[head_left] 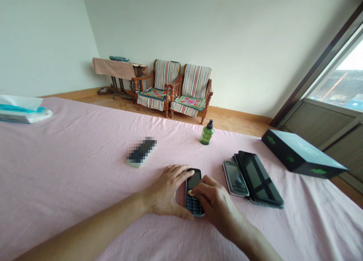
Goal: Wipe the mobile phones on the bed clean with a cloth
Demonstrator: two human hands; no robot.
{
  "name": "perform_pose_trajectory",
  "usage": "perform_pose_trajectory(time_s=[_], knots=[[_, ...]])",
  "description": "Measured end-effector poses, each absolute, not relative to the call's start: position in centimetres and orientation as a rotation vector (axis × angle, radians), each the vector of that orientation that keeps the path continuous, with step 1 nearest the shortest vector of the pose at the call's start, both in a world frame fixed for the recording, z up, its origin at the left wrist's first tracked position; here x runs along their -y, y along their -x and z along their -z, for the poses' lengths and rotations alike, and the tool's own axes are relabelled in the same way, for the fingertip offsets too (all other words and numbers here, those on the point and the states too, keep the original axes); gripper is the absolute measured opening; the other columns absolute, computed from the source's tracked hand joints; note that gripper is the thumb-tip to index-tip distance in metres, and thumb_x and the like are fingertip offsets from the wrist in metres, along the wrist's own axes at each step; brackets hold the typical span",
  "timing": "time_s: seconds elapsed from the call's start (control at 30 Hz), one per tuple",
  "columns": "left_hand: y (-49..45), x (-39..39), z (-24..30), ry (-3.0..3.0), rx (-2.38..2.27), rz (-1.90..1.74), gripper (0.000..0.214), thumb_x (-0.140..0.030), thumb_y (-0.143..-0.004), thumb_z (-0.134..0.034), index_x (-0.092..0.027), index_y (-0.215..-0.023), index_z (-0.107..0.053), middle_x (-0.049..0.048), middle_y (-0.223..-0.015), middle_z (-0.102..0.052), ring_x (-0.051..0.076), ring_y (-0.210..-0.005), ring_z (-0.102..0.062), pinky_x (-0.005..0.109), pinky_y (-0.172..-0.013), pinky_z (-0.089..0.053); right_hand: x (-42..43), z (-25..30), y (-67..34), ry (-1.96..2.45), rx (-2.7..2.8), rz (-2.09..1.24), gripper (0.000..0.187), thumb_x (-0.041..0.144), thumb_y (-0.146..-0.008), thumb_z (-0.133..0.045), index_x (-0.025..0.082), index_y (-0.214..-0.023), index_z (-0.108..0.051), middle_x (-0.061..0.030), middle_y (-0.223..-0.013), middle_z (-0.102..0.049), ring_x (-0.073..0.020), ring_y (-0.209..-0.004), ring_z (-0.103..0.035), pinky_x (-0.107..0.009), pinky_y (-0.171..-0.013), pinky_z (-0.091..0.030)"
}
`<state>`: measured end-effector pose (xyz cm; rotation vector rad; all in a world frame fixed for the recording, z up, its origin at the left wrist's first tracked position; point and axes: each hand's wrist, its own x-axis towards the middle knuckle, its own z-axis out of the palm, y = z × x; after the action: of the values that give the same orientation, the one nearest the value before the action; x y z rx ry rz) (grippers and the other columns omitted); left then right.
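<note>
A dark keypad mobile phone (194, 208) lies face up on the pink cloth in front of me. My left hand (167, 193) grips it from the left, its index finger at the top edge and its thumb at the bottom corner. Closed in a pinch, my right hand (214, 196) presses a small pale pad (191, 193) against the phone between screen and keys; most of the pad is hidden by the fingers. Right of that hand lie a silver-edged phone (236, 178) and a larger black tablet-like device (261, 179), which partly overlap.
A blurred-out phone-like object (141, 152) lies to the left. Beyond the phones stands a green spray bottle (207, 133). A black box (303, 153) sits at the right, a tissue pack (25, 111) at far left. Two wooden armchairs (195, 81) stand beyond the pink-covered surface (85, 151).
</note>
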<state>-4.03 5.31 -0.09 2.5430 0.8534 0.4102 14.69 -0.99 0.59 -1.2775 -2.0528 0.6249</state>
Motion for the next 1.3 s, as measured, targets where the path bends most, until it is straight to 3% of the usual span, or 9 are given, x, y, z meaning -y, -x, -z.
perform_pose_trajectory(time_s=[0.23,0.67,0.93,1.3], knots=[[4.1,-5.4,0.1,-2.553,-0.841,-0.419,0.099,-0.07,-0.058,-0.072,-0.018,-0.137,-0.043,0.0156,-0.144,-0.04,0.037,-0.13,-0.037,0.053,-0.108,-0.025,1.3,-0.6,-15.8,1.405,2.044,-0.61,0.024,0.001,-0.086,-0.051,0.017,-0.074,-0.066,-0.0009,-0.079,-0.056,-0.011,-0.069,-0.056,-0.022,-0.063,-0.04],[4.2,-5.4,0.3,-2.545,-0.832,-0.455,0.1,-0.071,-0.057,-0.072,-0.02,-0.138,-0.042,0.0151,-0.144,-0.04,0.037,-0.129,-0.038,0.053,-0.107,-0.027,2.1,-1.7,-15.5,1.289,2.123,-0.733,0.029,-0.004,-0.082,-0.051,0.018,-0.073,-0.068,-0.0005,-0.083,-0.058,-0.0096,-0.073,-0.057,-0.02,-0.063,-0.04],[4.2,-5.4,0.1,-2.555,-0.836,-0.425,0.102,-0.074,-0.058,-0.069,-0.018,-0.138,-0.043,0.016,-0.144,-0.04,0.038,-0.129,-0.036,0.055,-0.107,-0.025,1.3,-1.0,-16.7,1.423,1.971,-0.595,0.021,0.009,-0.087,-0.053,0.018,-0.08,-0.07,-0.0016,-0.076,-0.06,-0.0123,-0.069,-0.058,-0.024,-0.063,-0.042],[4.3,-5.5,0.4,-2.558,-0.816,-0.446,0.102,-0.074,-0.058,-0.07,-0.018,-0.138,-0.042,0.0158,-0.144,-0.04,0.038,-0.129,-0.037,0.055,-0.107,-0.026,1.3,-0.2,-17.0,1.357,2.041,-0.638,0.026,-0.001,-0.079,-0.053,0.017,-0.072,-0.07,-0.001,-0.073,-0.06,-0.0111,-0.066,-0.059,-0.022,-0.06,-0.043]])
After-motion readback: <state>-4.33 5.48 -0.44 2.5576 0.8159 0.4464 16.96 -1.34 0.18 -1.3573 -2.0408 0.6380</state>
